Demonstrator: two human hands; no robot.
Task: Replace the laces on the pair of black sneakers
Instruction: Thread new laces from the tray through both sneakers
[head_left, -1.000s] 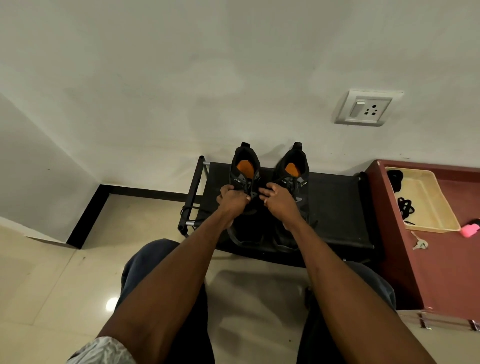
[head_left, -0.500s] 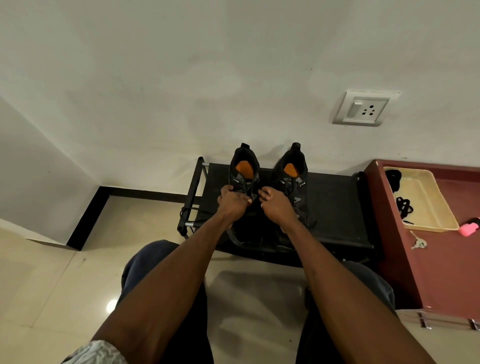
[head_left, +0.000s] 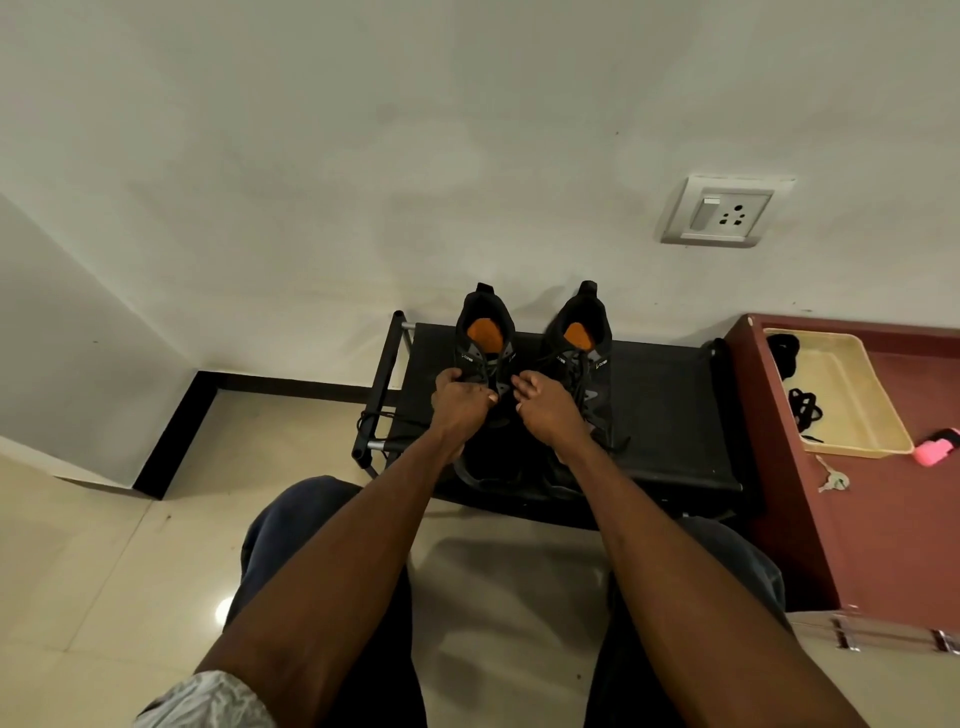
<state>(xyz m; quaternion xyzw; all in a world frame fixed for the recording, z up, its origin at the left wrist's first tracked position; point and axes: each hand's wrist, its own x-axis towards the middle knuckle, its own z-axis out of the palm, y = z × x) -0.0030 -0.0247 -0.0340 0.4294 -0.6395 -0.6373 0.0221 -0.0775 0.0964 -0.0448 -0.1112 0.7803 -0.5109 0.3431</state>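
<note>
Left hand and right hand cover toe half of left sneaker; lace grip too small to tell. Right sneaker toe hidden behind right wrist. Cabinet cut off at 3 o'clock edge.

Floor tiles are glossy cream, throwing back a light spot. The bench top looks like matt black cloth on a frame with shiny metal tube ends. Sneakers are matt black fabric with orange insoles. The tray looks like smooth cream plastic, and the wall is matt paint.
</note>
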